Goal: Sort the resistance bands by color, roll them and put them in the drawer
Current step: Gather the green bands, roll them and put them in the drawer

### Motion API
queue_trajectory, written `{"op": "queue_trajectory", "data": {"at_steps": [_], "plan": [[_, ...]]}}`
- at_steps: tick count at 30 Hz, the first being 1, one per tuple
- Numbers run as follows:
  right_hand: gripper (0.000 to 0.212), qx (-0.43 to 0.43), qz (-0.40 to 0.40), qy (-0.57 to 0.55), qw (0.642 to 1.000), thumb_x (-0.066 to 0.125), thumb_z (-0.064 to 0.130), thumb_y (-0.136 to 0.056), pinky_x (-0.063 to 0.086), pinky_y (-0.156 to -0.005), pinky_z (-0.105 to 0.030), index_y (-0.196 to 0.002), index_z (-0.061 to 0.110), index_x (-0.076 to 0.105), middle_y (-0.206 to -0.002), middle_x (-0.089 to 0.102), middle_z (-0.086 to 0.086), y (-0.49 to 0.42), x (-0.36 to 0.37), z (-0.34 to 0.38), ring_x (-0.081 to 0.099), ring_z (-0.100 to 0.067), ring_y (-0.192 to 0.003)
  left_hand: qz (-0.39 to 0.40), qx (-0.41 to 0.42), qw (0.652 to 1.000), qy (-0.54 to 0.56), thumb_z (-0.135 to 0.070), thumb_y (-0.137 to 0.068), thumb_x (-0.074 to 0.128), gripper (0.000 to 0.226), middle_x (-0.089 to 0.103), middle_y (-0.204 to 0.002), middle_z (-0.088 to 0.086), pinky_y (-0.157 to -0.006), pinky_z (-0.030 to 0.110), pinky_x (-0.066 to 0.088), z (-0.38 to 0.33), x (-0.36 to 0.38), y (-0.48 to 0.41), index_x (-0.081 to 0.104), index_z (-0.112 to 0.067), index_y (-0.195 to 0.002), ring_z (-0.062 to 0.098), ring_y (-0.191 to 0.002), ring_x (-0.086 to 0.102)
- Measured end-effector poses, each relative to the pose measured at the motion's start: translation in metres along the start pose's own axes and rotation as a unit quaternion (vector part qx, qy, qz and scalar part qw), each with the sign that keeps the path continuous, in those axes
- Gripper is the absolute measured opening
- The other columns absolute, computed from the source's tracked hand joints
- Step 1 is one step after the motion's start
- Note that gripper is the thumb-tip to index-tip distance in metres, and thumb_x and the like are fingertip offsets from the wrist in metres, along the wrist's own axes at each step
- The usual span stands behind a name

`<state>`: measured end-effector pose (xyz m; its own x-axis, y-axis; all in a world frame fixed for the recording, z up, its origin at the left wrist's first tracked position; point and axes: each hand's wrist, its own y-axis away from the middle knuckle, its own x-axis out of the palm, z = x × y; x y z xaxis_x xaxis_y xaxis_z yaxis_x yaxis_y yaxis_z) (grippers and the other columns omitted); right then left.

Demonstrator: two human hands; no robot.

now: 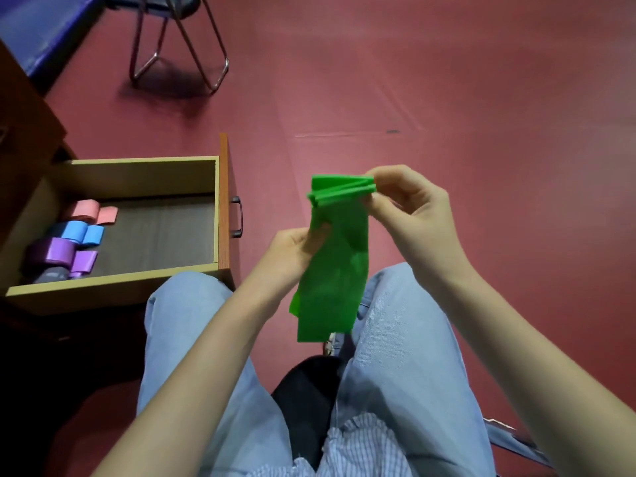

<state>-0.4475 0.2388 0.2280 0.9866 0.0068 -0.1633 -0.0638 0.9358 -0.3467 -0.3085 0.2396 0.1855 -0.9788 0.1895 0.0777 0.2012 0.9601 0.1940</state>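
I am sitting by the open drawer (144,168) at the left of the frame. Inside it, along the far left side, pink rolls (86,210), blue rolls (74,230) and purple rolls (56,253) are lying in rows, each color by itself. A grey roll (51,275) is peeking out below the purple ones, but I cannot see it well. So I think a big part of the job is done.

Now I am working on the green band (334,270) in the middle of the frame, up in the air over my knees. My right hand (409,204) is pinching the top end, where the band is bunched into a few flat folds (339,191). My left hand (292,249) is gripping the band's edge a bit lower down. The rest of the band is hanging loose and long between my legs.

I am guessing the green roll is only just starting. I need to roll it all the way up, then put it in the drawer, where lots of room is showing on the right side. I am not seeing any other loose bands.
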Motion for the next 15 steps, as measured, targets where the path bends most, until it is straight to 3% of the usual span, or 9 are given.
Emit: {"op": "queue_trajectory", "data": {"at_steps": [4,7,9,12,15], "plan": [[0.021,-0.023,0.074,0.066,0.995,0.060,0.010,-0.075,0.047,-0.084,-0.015,-0.078,0.031,0.060,-0.093,0.049,0.007,0.012,-0.003,-0.010,0.053,-0.002,-0.092,-0.040,0.010,0.999,0.001,-0.008,-0.094,0.042,0.030,0.061,-0.043,-0.013,-0.048,0.010,0.045,0.001,0.000,-0.002,0.056,-0.017,-0.068,0.001,-0.053,0.058],[0.019,0.000,0.080,0.081,0.994,0.059,0.013,-0.074,0.046,-0.092,-0.020,-0.078,0.031,0.060,-0.098,0.046,0.009,0.018,-0.004,-0.016,0.051,-0.006,-0.100,-0.043,-0.002,0.999,0.023,-0.013,-0.092,0.047,0.021,0.066,-0.069,-0.004,-0.074,0.026,0.044,0.004,0.001,-0.005,0.062,-0.016,-0.078,0.016,-0.076,0.059],[0.018,0.016,0.074,0.077,0.994,0.058,0.013,-0.075,0.047,-0.090,-0.019,-0.078,0.031,0.060,-0.099,0.047,0.009,0.020,-0.004,-0.018,0.052,-0.008,-0.100,-0.056,-0.006,0.998,0.034,-0.020,-0.091,0.049,0.019,0.067,-0.071,-0.004,-0.075,0.030,0.043,0.003,0.004,-0.006,0.064,-0.018,-0.080,0.017,-0.076,0.058],[0.018,0.028,0.039,0.055,0.997,0.057,0.013,-0.077,0.049,-0.082,-0.016,-0.079,0.031,0.058,-0.095,0.051,0.009,0.019,-0.004,-0.016,0.054,-0.001,-0.091,-0.066,0.025,0.997,0.026,-0.024,-0.094,0.045,0.025,0.065,-0.067,-0.008,-0.063,0.023,0.044,0.003,0.009,-0.005,0.061,-0.022,-0.075,0.008,-0.068,0.055],[0.019,0.035,-0.011,0.031,0.999,0.059,0.012,-0.080,0.049,-0.073,-0.020,-0.081,0.031,0.057,-0.086,0.056,0.007,0.011,-0.004,-0.010,0.055,-0.001,-0.078,-0.037,0.053,0.998,0.021,-0.031,-0.094,0.038,0.027,0.066,-0.071,-0.012,-0.061,0.015,0.050,0.007,0.013,-0.001,0.059,-0.026,-0.078,-0.001,-0.064,0.061]]}}
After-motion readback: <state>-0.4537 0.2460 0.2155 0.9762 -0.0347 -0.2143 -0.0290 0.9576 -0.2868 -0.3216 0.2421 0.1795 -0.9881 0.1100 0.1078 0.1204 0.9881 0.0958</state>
